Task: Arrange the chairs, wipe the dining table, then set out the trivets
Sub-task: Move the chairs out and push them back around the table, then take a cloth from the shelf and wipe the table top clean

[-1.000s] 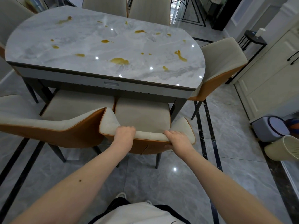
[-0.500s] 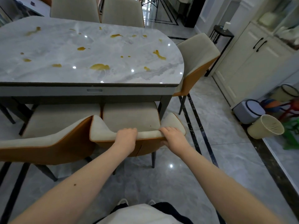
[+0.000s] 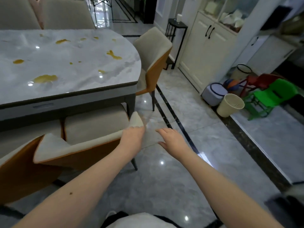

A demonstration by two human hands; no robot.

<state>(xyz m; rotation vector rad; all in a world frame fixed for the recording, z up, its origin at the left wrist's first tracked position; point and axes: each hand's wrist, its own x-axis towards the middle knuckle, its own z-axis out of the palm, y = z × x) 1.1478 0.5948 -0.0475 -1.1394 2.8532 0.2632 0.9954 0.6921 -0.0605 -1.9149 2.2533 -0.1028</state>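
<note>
1. Table [image 3: 69,66], far left: heavy stone-like top, slick, splashed with yellow stains.
2. Chair [image 3: 92,129], tucked under its near edge: stiff shell, padded rim; likely best held along the backrest top.
3. Left hand [image 3: 131,137] rests on that rim's right corner, grip unclear.
4. Right hand [image 3: 171,137] hovers just right, fingers spread, holding nothing.

Left hand [image 3: 131,137] fingers blur against the chair back [image 3: 92,142]; contact unclear.
</note>
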